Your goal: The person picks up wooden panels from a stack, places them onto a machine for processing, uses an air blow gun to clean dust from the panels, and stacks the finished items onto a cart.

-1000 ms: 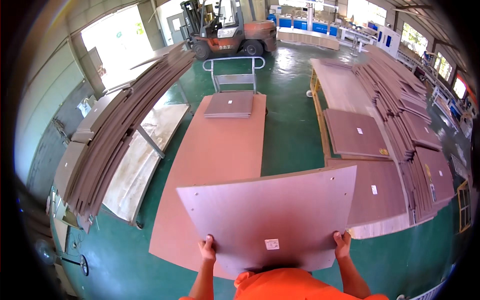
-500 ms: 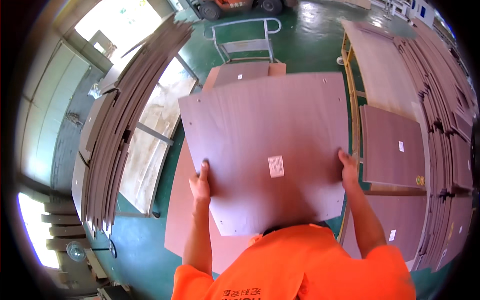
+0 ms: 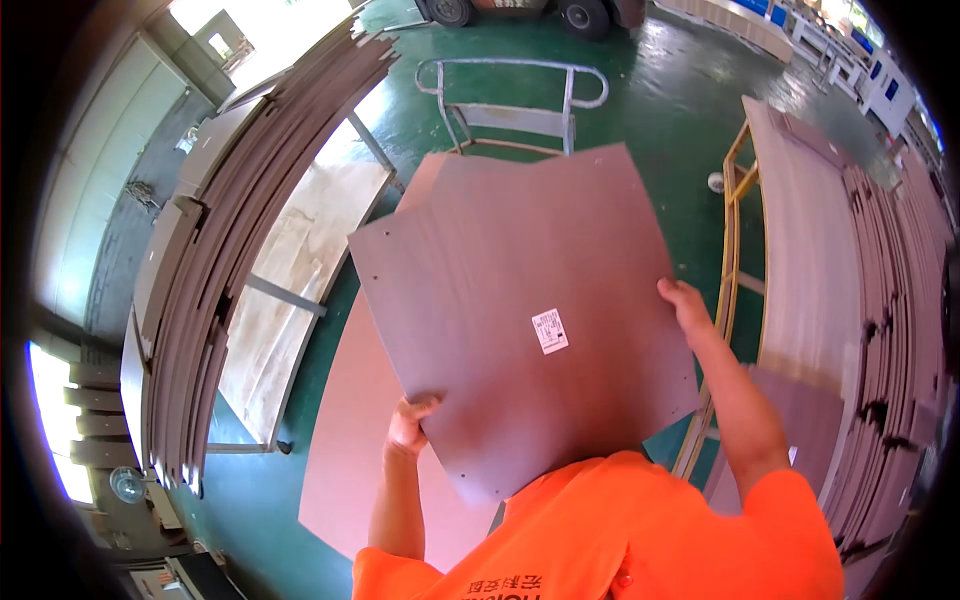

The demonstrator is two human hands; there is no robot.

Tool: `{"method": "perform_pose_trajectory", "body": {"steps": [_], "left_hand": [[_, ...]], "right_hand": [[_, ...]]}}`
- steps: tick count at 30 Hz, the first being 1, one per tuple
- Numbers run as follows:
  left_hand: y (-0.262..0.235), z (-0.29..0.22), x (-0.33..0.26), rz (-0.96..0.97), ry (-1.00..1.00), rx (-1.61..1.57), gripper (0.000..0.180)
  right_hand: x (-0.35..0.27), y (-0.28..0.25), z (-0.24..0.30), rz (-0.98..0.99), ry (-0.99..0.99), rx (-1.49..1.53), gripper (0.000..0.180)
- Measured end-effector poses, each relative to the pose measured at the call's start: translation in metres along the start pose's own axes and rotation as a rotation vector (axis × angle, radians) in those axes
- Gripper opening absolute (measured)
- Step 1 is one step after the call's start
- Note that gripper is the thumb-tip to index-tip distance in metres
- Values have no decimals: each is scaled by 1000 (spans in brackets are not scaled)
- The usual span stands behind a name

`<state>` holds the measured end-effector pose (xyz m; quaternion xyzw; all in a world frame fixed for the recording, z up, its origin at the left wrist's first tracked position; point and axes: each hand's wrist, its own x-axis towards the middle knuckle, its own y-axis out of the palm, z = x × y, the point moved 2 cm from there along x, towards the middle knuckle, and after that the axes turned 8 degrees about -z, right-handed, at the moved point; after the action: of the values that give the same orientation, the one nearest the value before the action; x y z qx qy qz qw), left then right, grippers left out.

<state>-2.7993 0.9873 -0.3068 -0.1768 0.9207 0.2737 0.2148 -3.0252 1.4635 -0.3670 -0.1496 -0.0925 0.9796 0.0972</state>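
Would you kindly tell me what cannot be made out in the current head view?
All in the head view:
Underside of the brown panel: turned away from the camera.
Most fingers of the left hand and right hand: hidden by the panel.
Middle of the pinkish board: covered by the panel.
Top of the wheeled vehicle: cut off by the upper edge.
Print on the white label: too small.

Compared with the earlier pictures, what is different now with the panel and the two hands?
The brown panel has turned anticlockwise in view, its right side swung up. The right hand now sits clearly higher in the picture than the left hand. Both hands still hold the panel. The metal trolley and left-side stack of boards seem unmoved, though the view shifted.
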Motion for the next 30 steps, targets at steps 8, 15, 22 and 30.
{"method": "perform_pose_trajectory", "body": {"steps": [8,15,22,30], "left_hand": [[72,-6,115,-509,36,22,35],[66,-2,183,-938,139,10,34],[62,-28,326,-1014,193,-204,28],[74,-26,567,-806,210,-465,28]], "right_hand": [[68,-57,-104,107,204,-115,20],[66,-125,-204,185,737,-299,21],[234,-84,-88,68,484,-202,15],[270,-52,-15,192,421,-410,32]]}}
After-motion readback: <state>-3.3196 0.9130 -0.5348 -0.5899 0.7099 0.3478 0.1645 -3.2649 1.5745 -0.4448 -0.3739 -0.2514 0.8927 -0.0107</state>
